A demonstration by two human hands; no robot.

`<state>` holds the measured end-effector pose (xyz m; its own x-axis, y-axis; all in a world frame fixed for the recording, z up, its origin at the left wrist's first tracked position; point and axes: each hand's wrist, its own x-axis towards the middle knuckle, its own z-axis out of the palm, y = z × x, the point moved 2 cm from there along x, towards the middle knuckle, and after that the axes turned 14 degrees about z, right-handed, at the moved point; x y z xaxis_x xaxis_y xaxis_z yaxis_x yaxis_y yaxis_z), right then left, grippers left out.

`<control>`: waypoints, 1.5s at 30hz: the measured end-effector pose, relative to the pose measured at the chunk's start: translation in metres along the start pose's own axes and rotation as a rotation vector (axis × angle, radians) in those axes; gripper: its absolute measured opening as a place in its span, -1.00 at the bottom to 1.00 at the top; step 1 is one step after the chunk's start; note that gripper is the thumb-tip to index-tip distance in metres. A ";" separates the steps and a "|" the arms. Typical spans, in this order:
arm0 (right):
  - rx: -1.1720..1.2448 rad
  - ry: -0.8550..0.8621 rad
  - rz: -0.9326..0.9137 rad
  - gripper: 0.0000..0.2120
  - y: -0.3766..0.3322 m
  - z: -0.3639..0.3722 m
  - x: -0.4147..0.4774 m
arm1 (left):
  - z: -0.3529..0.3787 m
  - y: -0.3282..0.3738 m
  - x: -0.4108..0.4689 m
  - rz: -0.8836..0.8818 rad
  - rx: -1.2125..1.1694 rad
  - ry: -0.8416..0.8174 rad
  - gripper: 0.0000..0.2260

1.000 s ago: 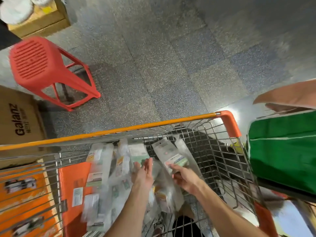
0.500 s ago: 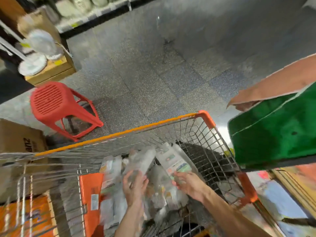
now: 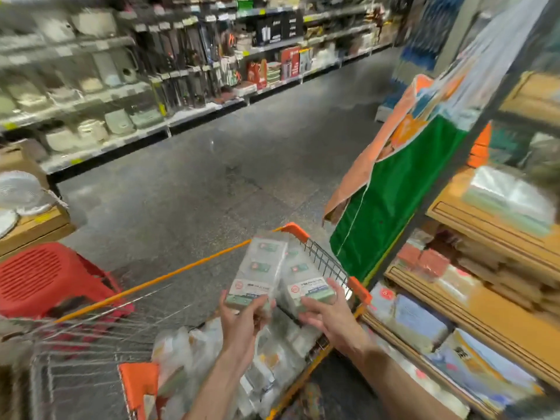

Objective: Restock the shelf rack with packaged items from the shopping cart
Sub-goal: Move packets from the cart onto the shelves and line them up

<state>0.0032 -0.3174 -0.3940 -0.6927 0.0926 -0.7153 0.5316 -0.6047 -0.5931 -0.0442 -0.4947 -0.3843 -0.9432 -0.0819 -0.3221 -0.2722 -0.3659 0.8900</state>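
My left hand (image 3: 242, 316) grips the lower end of a clear plastic packet with a white and green label (image 3: 257, 271), held up above the wire shopping cart (image 3: 325, 262). My right hand (image 3: 328, 313) holds a second packet of the same kind (image 3: 306, 283) beside it, the two packets touching. Several more clear packets (image 3: 188, 356) lie heaped inside the cart under my forearms. The wooden shelf rack (image 3: 472, 313) stands at the right, with flat wrapped goods on its tiers.
A red plastic stool (image 3: 45, 277) stands left of the cart. A green and orange cloth (image 3: 391, 195) hangs from the rack's end post. Store shelving with appliances (image 3: 91, 95) lines the far side of the grey aisle floor (image 3: 212, 189). White fans (image 3: 21, 192) sit at left.
Both hands have lifted out of the cart, each bringing up a packet. The view has tilted up from the cart floor to the aisle and the rack at right.
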 end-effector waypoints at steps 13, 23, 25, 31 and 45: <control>0.437 0.270 -0.534 -0.38 -0.054 -0.104 -0.169 | 0.176 0.027 -0.120 0.275 0.181 -0.519 -0.42; 0.572 0.652 -0.688 -0.42 -0.087 -0.237 -0.251 | 0.331 -0.037 -0.201 0.081 0.169 -1.026 -0.52; 0.560 0.709 -0.685 -0.42 -0.101 -0.268 -0.256 | 0.364 -0.055 -0.208 0.029 0.210 -1.091 -0.55; 0.446 0.851 -0.642 -0.44 -0.170 -0.362 -0.255 | 0.471 -0.085 -0.217 0.107 0.433 -1.267 -0.53; -0.103 1.158 -0.357 -0.34 -0.246 -0.506 -0.194 | 0.588 -0.142 -0.193 1.231 1.420 -1.338 -0.43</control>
<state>0.2535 0.2132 -0.2961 0.0087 0.9245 -0.3812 0.4724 -0.3398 -0.8133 0.0641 0.1185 -0.2585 -0.0958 0.9842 0.1488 0.9771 0.0645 0.2026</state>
